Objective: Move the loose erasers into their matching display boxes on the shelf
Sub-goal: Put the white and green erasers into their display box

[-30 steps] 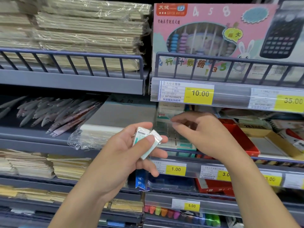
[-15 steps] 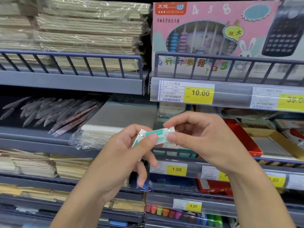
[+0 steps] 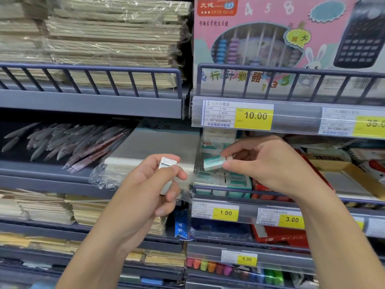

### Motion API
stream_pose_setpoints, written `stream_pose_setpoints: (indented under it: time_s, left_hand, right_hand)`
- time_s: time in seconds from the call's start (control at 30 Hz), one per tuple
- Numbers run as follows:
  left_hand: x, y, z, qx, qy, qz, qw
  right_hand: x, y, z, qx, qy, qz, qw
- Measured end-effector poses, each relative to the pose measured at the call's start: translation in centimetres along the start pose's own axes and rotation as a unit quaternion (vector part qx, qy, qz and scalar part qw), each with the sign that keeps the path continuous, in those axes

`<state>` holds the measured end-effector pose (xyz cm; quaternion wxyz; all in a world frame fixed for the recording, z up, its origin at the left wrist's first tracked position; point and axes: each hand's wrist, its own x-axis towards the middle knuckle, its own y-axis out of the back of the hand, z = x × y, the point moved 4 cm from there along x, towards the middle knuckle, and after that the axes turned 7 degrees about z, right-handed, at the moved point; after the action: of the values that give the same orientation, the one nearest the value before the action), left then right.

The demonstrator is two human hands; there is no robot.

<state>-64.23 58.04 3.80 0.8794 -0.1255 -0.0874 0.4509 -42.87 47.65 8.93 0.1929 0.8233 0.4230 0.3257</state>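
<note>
A shop shelf (image 3: 239,189) of stationery fills the view, with price tags along each rail. The right hand (image 3: 268,165) pinches an eraser (image 3: 213,162) in a green-and-white sleeve between thumb and forefinger. Its long axis runs left to right, roughly level, and its free end points toward the left hand. The eraser hangs just above and a little behind the display box (image 3: 224,180) of like green-and-white erasers, which lies directly below the right fingertips, behind the shelf rail. The left hand (image 3: 154,182), well to the left of the box and nearer the person, grips a second eraser (image 3: 166,176), this one standing nearly upright in curled fingers. The right hand is plainly the nearer to the box; I judge the coming move a short drop down and forward into a free slot, keeping the eraser aligned with the rows.
</note>
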Motion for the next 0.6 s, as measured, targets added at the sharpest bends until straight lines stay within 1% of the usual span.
stream_pose_setpoints:
  time_s: [0.1,0.17,0.37,0.5,0.6]
  left_hand:
    - [0.0,0.1,0.1,0.0,-0.004,-0.01,1.0]
    - [-0.1,0.0,0.1,0.005,-0.001,-0.012,1.0]
    - [-0.2,0.1,0.3,0.009,0.004,-0.013,1.0]
    - [-0.3,0.1,0.3,0.005,0.004,-0.011,1.0]
    - [-0.3,-0.1,0.3,0.006,0.005,-0.014,1.0]
  right_hand:
    - [0.5,-1.2,0.6,-0.076,-0.024,-0.056,0.995]
    - [0.7,-2.0,0.9,-0.087,-0.032,-0.088,0.992]
    - [1.7,-3.8,1.6,-0.113,-0.018,-0.113,0.987]
    - [1.8,-3.4,1.6,-0.14,-0.004,-0.174,0.975]
    - [2.2,-3.2,1.7,-0.131,-0.017,-0.201,0.971]
